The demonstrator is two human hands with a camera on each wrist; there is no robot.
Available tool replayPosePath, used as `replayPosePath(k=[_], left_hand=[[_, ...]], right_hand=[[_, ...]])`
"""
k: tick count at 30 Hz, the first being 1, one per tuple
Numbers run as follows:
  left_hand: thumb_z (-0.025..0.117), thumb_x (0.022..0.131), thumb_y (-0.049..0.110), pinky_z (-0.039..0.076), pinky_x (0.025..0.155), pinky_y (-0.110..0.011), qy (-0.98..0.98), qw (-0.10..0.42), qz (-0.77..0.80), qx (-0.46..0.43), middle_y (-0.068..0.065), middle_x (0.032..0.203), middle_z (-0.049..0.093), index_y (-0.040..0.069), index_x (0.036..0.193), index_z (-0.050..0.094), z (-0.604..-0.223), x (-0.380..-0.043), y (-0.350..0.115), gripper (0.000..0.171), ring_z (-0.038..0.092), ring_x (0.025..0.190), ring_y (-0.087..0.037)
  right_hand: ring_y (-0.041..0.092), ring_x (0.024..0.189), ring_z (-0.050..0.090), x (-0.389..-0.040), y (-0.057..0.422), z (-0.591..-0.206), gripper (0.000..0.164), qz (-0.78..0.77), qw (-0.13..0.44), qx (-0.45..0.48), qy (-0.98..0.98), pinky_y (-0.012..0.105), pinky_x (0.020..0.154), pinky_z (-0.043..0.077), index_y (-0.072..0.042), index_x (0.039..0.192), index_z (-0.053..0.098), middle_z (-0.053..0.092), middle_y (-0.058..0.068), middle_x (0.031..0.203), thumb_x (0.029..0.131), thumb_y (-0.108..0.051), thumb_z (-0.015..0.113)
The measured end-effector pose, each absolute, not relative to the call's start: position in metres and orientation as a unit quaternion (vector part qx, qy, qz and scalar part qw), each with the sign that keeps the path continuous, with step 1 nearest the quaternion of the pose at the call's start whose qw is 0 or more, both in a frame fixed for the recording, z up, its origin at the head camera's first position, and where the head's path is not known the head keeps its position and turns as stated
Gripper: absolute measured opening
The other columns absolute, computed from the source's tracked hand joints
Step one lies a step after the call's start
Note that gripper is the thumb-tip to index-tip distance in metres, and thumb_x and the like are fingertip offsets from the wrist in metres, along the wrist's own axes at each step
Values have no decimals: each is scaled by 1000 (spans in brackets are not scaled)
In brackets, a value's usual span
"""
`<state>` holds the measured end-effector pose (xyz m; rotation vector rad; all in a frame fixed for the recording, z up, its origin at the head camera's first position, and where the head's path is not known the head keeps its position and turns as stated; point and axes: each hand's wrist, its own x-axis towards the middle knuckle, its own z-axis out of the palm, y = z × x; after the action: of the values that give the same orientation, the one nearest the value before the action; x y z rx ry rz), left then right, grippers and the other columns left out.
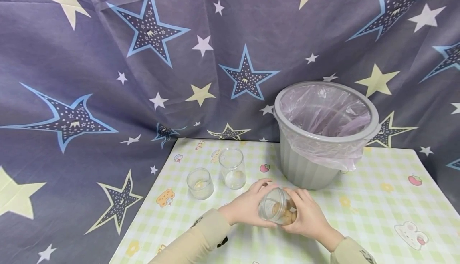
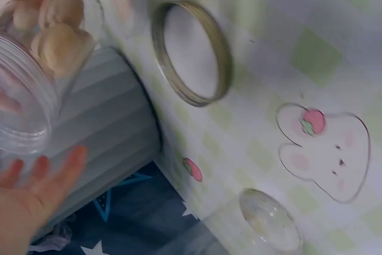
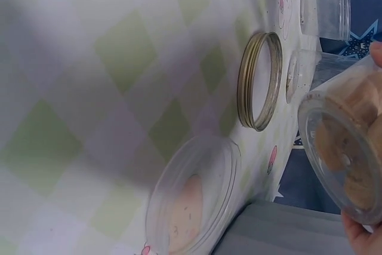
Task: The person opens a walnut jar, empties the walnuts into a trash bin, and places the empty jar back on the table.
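Observation:
A clear jar [image 1: 274,206] of tan, rounded lumps [image 2: 59,28] lies tilted on its side between the two hands, in front of the bin. Its open mouth points left in the head view. The right hand [image 1: 309,216] grips the jar toward its base, thumb on the near side and fingers beyond. Around the mouth is the left hand [image 1: 249,208]; in the left wrist view its straight, spread fingers [image 2: 62,174] are close beside the rim. A gold metal ring [image 3: 259,82] and a clear round disc [image 3: 197,201] lie on the table beneath, hidden in the head view.
A grey bin [image 1: 309,168] with a pink plastic liner [image 1: 320,108] stands at the back of the table. A tall clear jar [image 1: 231,164] and a shorter one [image 1: 200,184] are left of the hands. The checked cloth [image 1: 381,200] covers the table, against a star-patterned curtain [image 1: 108,72].

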<state>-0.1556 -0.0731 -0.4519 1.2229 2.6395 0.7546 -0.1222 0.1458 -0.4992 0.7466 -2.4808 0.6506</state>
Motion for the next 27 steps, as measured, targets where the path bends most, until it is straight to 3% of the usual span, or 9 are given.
replayPosePath(k=[4, 10, 21, 27], left_hand=[[82, 70, 35, 44, 100, -30, 851, 49, 225, 472, -7, 152, 24, 26, 145, 32, -453, -157, -77, 91, 32, 137, -27], [82, 70, 21, 43, 101, -25, 843, 38, 217, 491, -6, 149, 28, 24, 140, 39, -451, -158, -79, 82, 34, 135, -24], [82, 71, 30, 45, 98, -26, 851, 21, 256, 459, -6, 136, 36, 19, 136, 44, -451, -157, -80, 76, 45, 122, -19], [82, 71, 32, 47, 97, -26, 851, 17, 269, 451, -6, 134, 37, 15, 136, 42, -453, -156, -82, 78, 49, 118, -19]], right_hand=[[9, 88, 45, -123, 146, -501, 103, 236, 233, 274, -903, 28, 69, 53, -3, 124, 52, 58, 2, 99, 34, -34, 94], [8, 87, 43, -122, 145, -503, 102, 243, 225, 279, -901, 25, 67, 52, -3, 124, 51, 58, 4, 100, 36, -34, 94], [6, 87, 42, -121, 144, -502, 102, 253, 211, 267, -906, 28, 68, 51, -4, 125, 51, 55, -2, 99, 39, -34, 94], [11, 92, 47, -121, 144, -502, 102, 255, 214, 263, -906, 35, 72, 54, -5, 125, 51, 57, 1, 101, 38, -34, 94]])
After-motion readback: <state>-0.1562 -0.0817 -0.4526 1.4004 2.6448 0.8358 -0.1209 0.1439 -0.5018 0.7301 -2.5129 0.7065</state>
